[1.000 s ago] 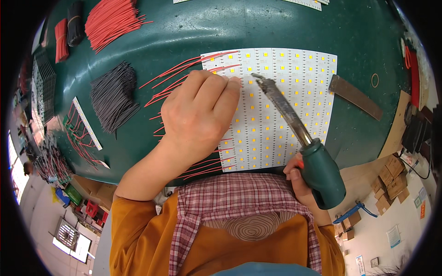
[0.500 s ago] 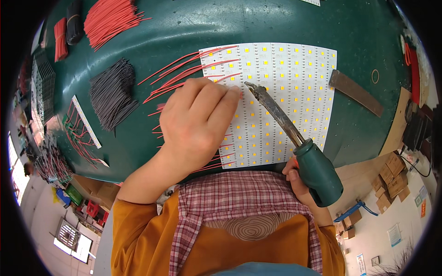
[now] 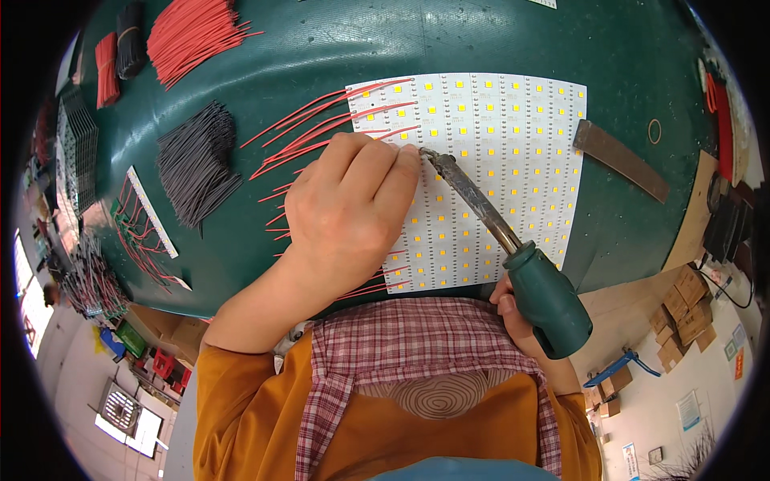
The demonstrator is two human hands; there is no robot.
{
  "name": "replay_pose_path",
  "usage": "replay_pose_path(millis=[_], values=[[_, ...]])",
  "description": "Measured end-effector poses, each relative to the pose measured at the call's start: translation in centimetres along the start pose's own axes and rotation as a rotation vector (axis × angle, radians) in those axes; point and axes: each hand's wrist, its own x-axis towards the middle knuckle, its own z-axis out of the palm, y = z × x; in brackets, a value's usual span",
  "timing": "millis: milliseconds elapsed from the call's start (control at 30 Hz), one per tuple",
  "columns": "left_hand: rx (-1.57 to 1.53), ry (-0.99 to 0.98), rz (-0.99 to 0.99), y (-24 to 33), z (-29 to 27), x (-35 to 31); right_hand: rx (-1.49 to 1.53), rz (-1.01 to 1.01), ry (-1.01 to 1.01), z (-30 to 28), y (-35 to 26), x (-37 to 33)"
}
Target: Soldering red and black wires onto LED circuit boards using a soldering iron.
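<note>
A white LED board (image 3: 505, 184) dotted with yellow chips lies on the table. Red wires (image 3: 309, 112) run leftward from its left-hand columns. Over that side, my left hand (image 3: 345, 208) pinches a red wire, its end mostly hidden by the fingers. My right hand (image 3: 513, 309), partly covered by the handle, is closed on a soldering iron (image 3: 548, 298) with a green grip. Its dark, crusted tip meets the board right beside my left fingertips; whether it touches the wire cannot be made out.
A brown curved strip (image 3: 622, 160) overlaps the board's right edge. To the left lie black wires (image 3: 196, 160), loose red wires (image 3: 196, 36), tied bundles (image 3: 107, 68) and a wired LED strip (image 3: 151, 212). A rubber band (image 3: 654, 131) rests at right.
The soldering iron has shifted slightly left, bringing its tip up to my left fingertips. My left hand has moved a little right, still pinching. The board stays nearly where it was.
</note>
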Motion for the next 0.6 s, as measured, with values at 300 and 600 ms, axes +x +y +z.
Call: replay_pose_path(millis=[300, 600], values=[[0.036, -0.005, -0.001, 0.0, 0.1, 0.1, 0.237, 0.107, 0.012, -0.2, -0.9, 0.3], [-0.012, -0.024, -0.028, -0.4, -0.2, 0.4, 0.3, 0.1, 0.03, 0.4, 0.0, 0.2]])
